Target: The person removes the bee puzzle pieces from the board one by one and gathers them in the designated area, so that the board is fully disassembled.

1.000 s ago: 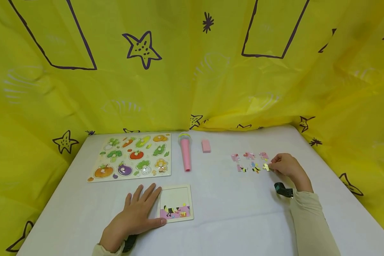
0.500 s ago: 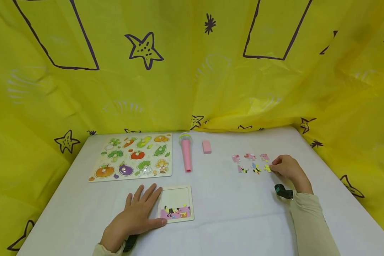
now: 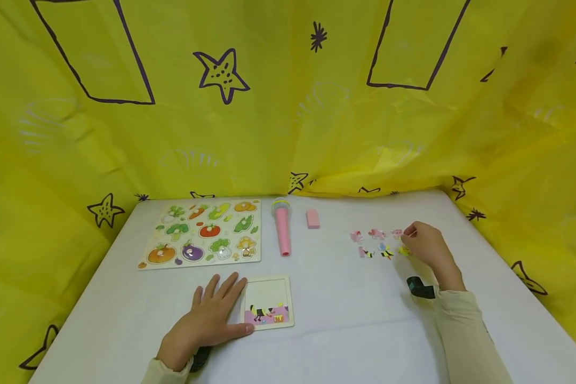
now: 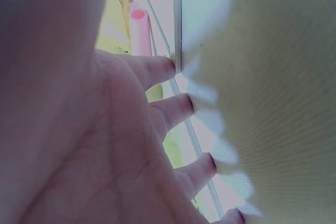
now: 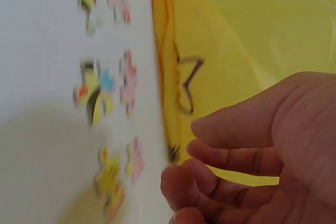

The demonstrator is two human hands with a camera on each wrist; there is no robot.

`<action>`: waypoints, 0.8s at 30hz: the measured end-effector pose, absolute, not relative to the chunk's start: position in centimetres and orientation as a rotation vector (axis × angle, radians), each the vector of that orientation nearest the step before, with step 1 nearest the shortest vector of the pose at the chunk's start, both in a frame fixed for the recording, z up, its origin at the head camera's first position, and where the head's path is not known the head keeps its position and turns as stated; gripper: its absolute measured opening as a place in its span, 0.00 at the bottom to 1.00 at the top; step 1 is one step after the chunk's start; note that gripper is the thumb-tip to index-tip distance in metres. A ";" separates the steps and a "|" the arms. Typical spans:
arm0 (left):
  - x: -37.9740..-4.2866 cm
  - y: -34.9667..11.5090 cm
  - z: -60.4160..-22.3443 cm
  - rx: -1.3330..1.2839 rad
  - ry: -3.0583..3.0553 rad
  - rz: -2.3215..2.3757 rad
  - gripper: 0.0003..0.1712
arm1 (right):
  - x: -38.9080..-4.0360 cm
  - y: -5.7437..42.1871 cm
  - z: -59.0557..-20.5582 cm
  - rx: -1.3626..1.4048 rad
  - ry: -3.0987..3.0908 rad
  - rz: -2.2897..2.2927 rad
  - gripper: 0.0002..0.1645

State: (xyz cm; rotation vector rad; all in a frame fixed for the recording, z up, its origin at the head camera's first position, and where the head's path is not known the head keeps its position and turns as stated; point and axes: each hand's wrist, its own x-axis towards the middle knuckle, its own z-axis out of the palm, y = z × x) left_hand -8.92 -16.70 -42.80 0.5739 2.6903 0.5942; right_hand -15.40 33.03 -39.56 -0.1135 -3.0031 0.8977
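My left hand (image 3: pixel 208 320) lies with fingers spread at the left side of a small square puzzle tray (image 3: pixel 267 292), its thumb and index fingertip touching the frame. A bee picture strip (image 3: pixel 269 314) fills the tray's lower part; the upper part is bare. At the right, my right hand (image 3: pixel 429 248) hovers above several loose jigsaw pieces in two rows, fingers loosely bent. Nothing shows between its fingers in the right wrist view. Below it lies a yellow jigsaw piece (image 5: pixel 109 177), beside a bee jigsaw piece (image 5: pixel 94 93). Pink pieces (image 3: pixel 376 234) form the back row, one partly behind the fingers.
A vegetable knob puzzle board (image 3: pixel 225 260) lies at the back left. Right of it are a pink toy microphone (image 3: pixel 282 229) and a pink block (image 3: pixel 312 218). A yellow printed curtain (image 3: pixel 288 122) borders the white table (image 3: pixel 336 304) behind and at the sides.
My right hand has left the yellow piece at the right end of the front row and risen slightly toward the back row. The left hand stays at the tray; the head view shifts slightly.
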 end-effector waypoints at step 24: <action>-9.2 -17.3 -43.0 0.531 2.653 0.685 0.59 | -11.2 11.3 -39.1 1.036 -2.747 0.994 0.04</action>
